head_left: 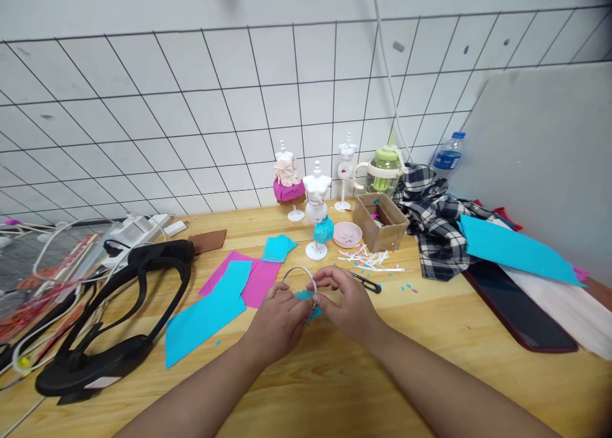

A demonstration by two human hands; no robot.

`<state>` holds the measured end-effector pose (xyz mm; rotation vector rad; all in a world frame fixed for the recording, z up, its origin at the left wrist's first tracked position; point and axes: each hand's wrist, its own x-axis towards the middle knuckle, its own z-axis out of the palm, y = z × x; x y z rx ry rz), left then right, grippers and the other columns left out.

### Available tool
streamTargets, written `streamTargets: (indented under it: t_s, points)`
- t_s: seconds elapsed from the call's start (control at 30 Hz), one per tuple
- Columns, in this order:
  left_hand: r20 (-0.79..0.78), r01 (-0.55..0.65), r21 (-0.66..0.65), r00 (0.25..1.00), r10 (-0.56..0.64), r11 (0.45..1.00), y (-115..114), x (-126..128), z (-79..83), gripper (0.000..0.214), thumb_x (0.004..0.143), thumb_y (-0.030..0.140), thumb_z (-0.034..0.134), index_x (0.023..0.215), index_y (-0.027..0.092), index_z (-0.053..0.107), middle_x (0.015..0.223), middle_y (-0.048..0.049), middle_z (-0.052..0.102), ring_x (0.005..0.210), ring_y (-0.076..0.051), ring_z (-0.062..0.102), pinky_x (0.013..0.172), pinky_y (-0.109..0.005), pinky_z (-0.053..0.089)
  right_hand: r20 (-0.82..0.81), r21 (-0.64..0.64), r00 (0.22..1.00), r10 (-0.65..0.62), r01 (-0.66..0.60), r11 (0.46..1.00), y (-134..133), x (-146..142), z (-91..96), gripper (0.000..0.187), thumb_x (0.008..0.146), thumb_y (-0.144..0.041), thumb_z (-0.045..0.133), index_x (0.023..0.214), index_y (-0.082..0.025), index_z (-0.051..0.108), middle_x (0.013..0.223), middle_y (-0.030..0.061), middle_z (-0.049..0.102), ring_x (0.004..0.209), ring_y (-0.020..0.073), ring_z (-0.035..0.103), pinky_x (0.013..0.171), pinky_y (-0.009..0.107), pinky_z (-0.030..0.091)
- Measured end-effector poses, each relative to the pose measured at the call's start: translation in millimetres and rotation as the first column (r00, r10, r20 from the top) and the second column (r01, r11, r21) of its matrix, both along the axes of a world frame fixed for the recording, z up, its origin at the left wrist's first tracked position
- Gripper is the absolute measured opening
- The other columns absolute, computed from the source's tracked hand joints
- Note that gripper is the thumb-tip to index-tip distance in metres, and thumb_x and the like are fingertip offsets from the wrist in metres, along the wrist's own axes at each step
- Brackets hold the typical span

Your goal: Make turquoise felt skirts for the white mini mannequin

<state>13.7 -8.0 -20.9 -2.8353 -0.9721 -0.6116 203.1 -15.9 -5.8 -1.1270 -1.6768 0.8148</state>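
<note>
L hand (280, 318) pinches blue crepe paper (303, 295); R hand (351, 301), just beside, grips white strip (299, 269) arching btwn both. Prob. best: keep paper taut, lay strip flat w/o twists, press bit by bit.

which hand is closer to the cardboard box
Right. The right hand is in front of the cardboard box, slightly left; the left hand is farther left.
</note>
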Motion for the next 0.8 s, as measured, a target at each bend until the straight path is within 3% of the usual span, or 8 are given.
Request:
streamTargets:
  t_s: [0.1,0.23,0.4,0.53,0.63,0.8]
  points:
    - [-0.031,0.0,-0.009,1.0,0.0,1.0,0.1,0.3,-1.1,0.025,0.084,0.009,0.047,0.101,0.024,0.055,0.077,0.0017,0.067,0.07,-0.016,0.057,0.082,-0.037,0.031,-0.025,-0.028,1.0,0.013,-0.013,1.0,2.5,0.5,-1.8,0.026,0.074,-0.012,0.061,0.098,-0.022,0.06,0.091,0.0024,0.071,0.091,0.0196,0.063,0.083,0.034,0.047]
    - [-0.083,-0.025,0.003,0.996,0.025,1.0,0.8,0.9,-0.9,0.023,0.084,0.01,0.047,0.101,0.023,0.056,0.071,0.001,0.064,0.067,-0.017,0.055,0.077,-0.036,0.03,-0.141,-0.157,0.989,0.05,-0.072,0.985,6.0,1.1,-4.6,0.009,0.074,-0.015,0.059,0.082,-0.02,0.058,0.08,0.0017,0.066,0.078,0.0168,0.062,0.075,0.031,0.049]
    - [-0.108,-0.047,0.023,0.993,0.05,0.999,0.4,1.8,0.8,0.024,0.085,0.011,0.045,0.102,0.023,0.057,0.07,0.0006,0.063,0.067,-0.017,0.054,0.078,-0.037,0.031,-0.287,-0.247,0.955,0.071,-0.146,0.958,6.5,0.7,-2.9,0.027,0.072,-0.017,0.059,0.098,-0.021,0.052,0.076,-0.0015,0.066,0.072,0.0151,0.062,0.072,0.031,0.047]
    - [-0.088,-0.06,0.015,0.994,0.061,0.998,-2.4,2.9,4.4,0.019,0.088,0.022,0.049,0.105,0.023,0.057,0.069,0.0003,0.063,0.066,-0.018,0.054,0.077,-0.037,0.032,-0.293,-0.261,0.952,0.092,-0.173,0.95,6.5,0.6,-2.1,0.021,0.072,-0.017,0.058,0.093,-0.02,0.054,0.077,0.0002,0.066,0.075,0.0155,0.063,0.073,0.031,0.047]
    - [-0.036,-0.062,0.036,0.997,0.063,0.997,-3.6,2.9,5.3,0.023,0.089,0.031,0.051,0.109,0.021,0.057,0.066,0.0008,0.062,0.064,-0.018,0.055,0.08,-0.038,0.033,-0.302,-0.298,0.95,0.081,-0.175,0.938,6.5,1.1,-2.2,0.021,0.072,-0.018,0.059,0.092,-0.019,0.055,0.08,0.0009,0.064,0.075,0.0146,0.06,0.063,0.026,0.045]
    - [-0.029,-0.045,0.082,0.998,0.048,0.996,-2.4,3.0,3.8,0.019,0.09,0.018,0.046,0.104,0.021,0.058,0.069,-0.0001,0.063,0.065,-0.018,0.056,0.075,-0.035,0.035,-0.309,-0.337,0.945,0.106,-0.213,0.917,7.5,3.7,-1.7,0.021,0.071,-0.017,0.062,0.09,-0.02,0.052,0.078,-0.0002,0.062,0.073,0.0132,0.058,0.056,0.022,0.041]
